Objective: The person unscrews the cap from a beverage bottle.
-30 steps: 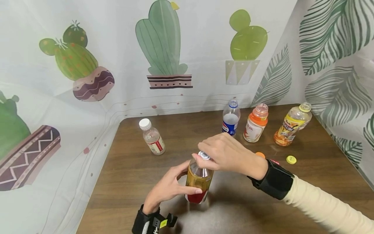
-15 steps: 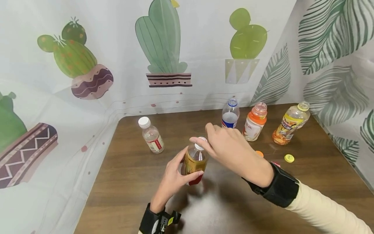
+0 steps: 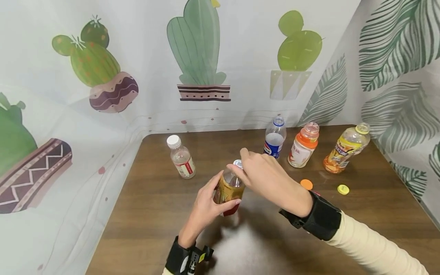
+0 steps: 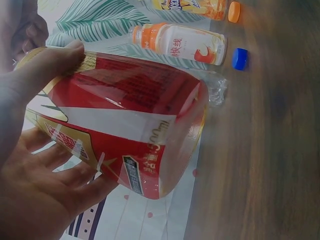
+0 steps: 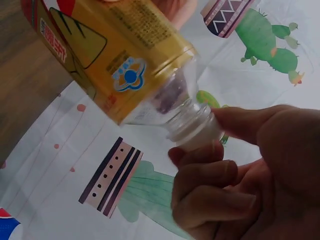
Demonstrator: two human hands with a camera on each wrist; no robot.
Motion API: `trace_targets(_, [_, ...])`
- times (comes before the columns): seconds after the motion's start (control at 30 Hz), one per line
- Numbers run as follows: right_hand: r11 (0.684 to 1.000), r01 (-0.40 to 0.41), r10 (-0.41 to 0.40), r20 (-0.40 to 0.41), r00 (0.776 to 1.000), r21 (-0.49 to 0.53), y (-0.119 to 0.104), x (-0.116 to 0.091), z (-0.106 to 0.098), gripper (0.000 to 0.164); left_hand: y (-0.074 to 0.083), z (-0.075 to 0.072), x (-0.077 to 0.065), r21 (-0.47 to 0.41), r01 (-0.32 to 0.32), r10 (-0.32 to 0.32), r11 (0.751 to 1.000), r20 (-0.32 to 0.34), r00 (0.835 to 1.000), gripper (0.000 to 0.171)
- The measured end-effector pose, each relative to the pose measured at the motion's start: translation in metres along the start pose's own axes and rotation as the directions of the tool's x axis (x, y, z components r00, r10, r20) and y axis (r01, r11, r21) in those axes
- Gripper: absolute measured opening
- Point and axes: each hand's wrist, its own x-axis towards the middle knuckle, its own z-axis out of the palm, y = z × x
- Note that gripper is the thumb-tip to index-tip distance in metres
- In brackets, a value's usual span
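My left hand [image 3: 207, 208] grips a clear plastic drink bottle [image 3: 229, 190] with a gold and red label, thumb on one side and fingers on the other. In the left wrist view the bottle's red lower part [image 4: 125, 115] and its base show, held tilted above the table. At the neck, my right hand [image 3: 268, 177] pinches the white cap [image 3: 238, 163] between thumb and curled fingers. The right wrist view shows the white cap [image 5: 200, 137] at the clear threaded neck, partly covered by fingers.
A small white-capped bottle [image 3: 183, 160] stands at the left on the wooden table [image 3: 154, 221]. Uncapped bottles stand at the back right: blue-labelled [image 3: 274, 141], orange-and-white [image 3: 302, 147], yellow-labelled [image 3: 345, 151]. Loose caps lie near them: orange [image 3: 306, 184], yellow [image 3: 343, 189], blue [image 4: 240, 59].
Both hands have raised the bottle off the table and moved it away from me, tilting it. My right hand's grip at the cap has shifted, with the wrist turned.
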Motion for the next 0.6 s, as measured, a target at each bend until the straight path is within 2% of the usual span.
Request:
trace_targets(0.27, [0.987,0.153,-0.154,0.028,0.988,0.043,0.008,0.002,-0.009,0.032,0.002,-0.006,0.001,-0.097,0.066,-0.06,0.993,0.061,0.996,0.079])
trace_targets(0.6, [0.968,0.225,-0.244,0.192,0.951,0.116,0.014,0.0,-0.024,0.021,0.001,-0.007,-0.001,-0.134,0.038,-0.022,0.99,0.122,0.992,0.078])
